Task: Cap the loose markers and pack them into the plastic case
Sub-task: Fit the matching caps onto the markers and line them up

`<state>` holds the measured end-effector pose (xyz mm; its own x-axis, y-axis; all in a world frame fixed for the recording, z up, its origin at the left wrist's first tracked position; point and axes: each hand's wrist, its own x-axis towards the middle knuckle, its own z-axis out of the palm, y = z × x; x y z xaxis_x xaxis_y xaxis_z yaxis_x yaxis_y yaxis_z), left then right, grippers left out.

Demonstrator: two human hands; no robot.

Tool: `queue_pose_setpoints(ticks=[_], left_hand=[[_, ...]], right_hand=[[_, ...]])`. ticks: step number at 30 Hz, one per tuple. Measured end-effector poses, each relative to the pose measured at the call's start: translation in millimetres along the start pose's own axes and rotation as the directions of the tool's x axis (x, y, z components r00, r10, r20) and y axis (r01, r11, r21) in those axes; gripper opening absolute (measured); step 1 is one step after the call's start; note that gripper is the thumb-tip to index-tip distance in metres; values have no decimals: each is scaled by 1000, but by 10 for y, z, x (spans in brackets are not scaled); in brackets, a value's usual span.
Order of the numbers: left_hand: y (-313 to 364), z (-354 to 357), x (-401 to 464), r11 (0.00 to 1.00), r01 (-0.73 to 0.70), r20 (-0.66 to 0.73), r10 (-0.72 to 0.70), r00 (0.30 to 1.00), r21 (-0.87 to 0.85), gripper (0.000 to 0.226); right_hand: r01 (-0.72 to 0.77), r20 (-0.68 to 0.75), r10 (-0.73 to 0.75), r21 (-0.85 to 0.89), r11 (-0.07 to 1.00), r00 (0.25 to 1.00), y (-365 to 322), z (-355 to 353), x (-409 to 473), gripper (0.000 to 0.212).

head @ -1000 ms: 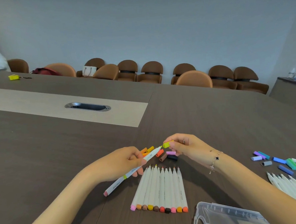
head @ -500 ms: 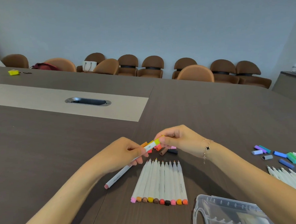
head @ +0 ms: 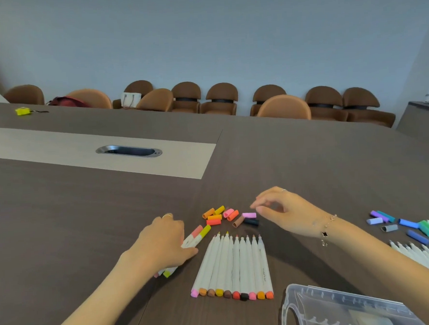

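Yellow-capped marker [head: 196,239] under left hand [head: 163,243] fingers

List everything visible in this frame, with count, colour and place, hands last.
capped markers: two, white, pink and yellow-green caps, under the left hand
uncapped markers: ten, white, in a row at centre
loose caps: about nine, warm colours plus black, beyond the row
second cap pile: blues, greens, purples, grey, far right
second marker group: white, count unclear, right edge
plastic case: one, clear, bottom right
table: one, dark brown with a pale strip
chairs: brown, along the wall
left hand: rests on the capped markers
right hand: above the caps, holds nothing
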<state>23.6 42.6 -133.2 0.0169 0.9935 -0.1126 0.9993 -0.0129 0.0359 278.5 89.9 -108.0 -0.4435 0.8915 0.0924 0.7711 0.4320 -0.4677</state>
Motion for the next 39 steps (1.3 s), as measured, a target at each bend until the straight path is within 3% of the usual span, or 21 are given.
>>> queue_pose_setpoints(ticks=[5, 9, 11, 14, 16, 19, 26, 30, 35, 39], left_hand=[[-80, 42, 61, 998, 17, 107, -10, 994, -62, 28], [-148, -19, 43, 995, 84, 194, -74, 978, -47, 32], [-141, -53, 24, 992, 102, 119, -93, 989, -71, 35], [-14, -88, 8, 969, 47, 19, -44, 999, -242, 30], [110, -84, -29, 941, 28, 110, 11, 994, -338, 26], [215, 2, -63, 953, 23, 235, 51, 971, -302, 37], [285, 22, -84, 964, 43, 288, 37, 957, -264, 34], [288, 20, -72, 928, 103, 318, 17, 948, -358, 34], [217, -16, -50, 899, 63, 299, 78, 951, -434, 32], [77, -91, 4, 869, 40, 184, 59, 981, -493, 30]], right_hand=[[-37, 19, 38, -84, 996, 999, 93, 42, 23, 19], [-68, 29, 73, -143, 987, 997, 88, 156, 242, 22], [-101, 22, 105, -144, 984, 994, 82, 224, 357, 24], [-142, 53, 151, -151, 978, 987, 125, 292, 471, 27], [-149, 73, 164, -175, 973, 984, 159, 309, 505, 28], [-171, 60, 183, -166, 971, 981, 176, 322, 528, 30], [-58, 70, 66, -109, 992, 995, 32, 409, 651, 31], [-29, 91, 39, -105, 994, 995, -57, 450, 712, 30], [13, 118, -2, -94, 996, 993, -62, 468, 721, 24], [17, 103, -6, -104, 994, 995, -37, 473, 710, 16]])
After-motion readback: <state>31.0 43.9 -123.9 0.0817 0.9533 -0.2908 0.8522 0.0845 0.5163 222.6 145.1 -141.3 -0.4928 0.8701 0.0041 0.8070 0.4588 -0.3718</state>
